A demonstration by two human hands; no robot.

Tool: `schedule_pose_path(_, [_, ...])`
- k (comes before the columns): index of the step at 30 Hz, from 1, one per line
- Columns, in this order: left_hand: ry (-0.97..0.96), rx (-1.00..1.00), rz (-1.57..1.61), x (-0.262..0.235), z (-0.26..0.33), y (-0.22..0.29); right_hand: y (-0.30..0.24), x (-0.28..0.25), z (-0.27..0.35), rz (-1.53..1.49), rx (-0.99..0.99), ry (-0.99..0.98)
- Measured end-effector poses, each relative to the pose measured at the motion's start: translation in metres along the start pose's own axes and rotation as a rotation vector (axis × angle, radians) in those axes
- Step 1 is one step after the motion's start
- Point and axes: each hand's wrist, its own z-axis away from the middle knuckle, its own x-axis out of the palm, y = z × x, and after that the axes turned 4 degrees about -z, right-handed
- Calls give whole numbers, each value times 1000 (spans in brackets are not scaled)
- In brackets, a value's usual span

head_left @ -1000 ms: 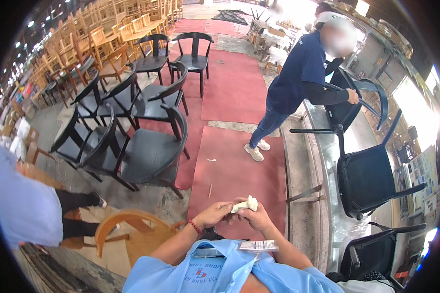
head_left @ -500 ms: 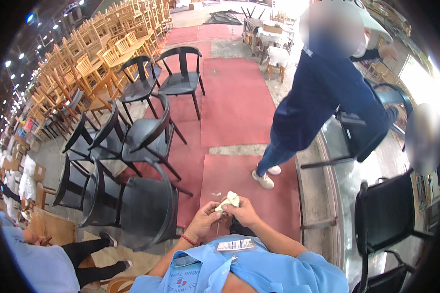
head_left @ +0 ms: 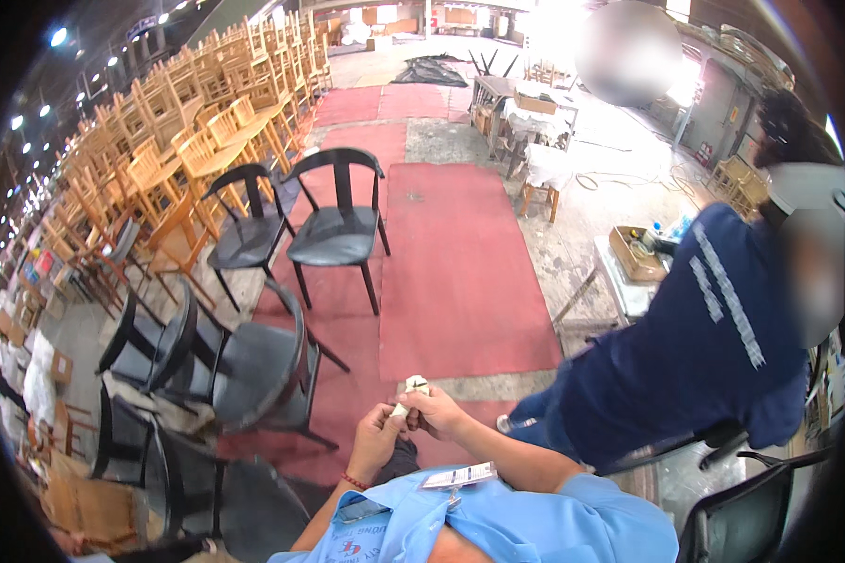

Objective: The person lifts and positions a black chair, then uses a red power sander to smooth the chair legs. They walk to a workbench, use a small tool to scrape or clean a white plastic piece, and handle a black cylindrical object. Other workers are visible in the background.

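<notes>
In front of my chest, both hands meet around a small crumpled cream-white piece (head_left: 416, 384). It has a dark mark on its top, and I cannot tell its kind. My left hand (head_left: 376, 438) pinches the lower end. The fingers of my right hand (head_left: 433, 413) are closed on the upper part, which sticks out above them. My palms and some of the fingertips are hidden.
Black chairs (head_left: 338, 235) with dark seats stand in rows to the left, beside red mats (head_left: 460, 272). Pale wooden chairs (head_left: 197, 155) are stacked behind. At right, a person in navy (head_left: 685, 347) bends by a worktable with a cardboard box (head_left: 635, 255); another black chair (head_left: 751, 511) is near.
My view has tilted upward. The person in navy has shifted to the right and bends lower. Both hands still hold the cream-white piece, now turned with a dark mark showing.
</notes>
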Motion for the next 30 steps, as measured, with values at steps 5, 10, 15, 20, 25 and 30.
schedule_pose_path(5, [-120, 28, -282, -31, -158, 50, -89, -11, -112, -213, 90, 88])
schedule_pose_path(10, [-441, 155, -586, -27, -308, 99, -172, -43, -173, -342, -89, 84])
schedule_pose_path(15, [-732, 163, -576, 22, -446, 95, -234, -119, -226, -491, -222, 163])
schedule_pose_path(20, [-851, 312, -693, 71, -588, 85, -314, -200, -300, -581, -268, 101])
schedule_pose_path(25, [-771, 65, -659, 105, -720, 120, -468, -247, -367, -283, -78, 216])
schedule_pose_path(30, [-500, 2, -501, 105, -837, 149, -646, -297, -440, 554, -122, 242])
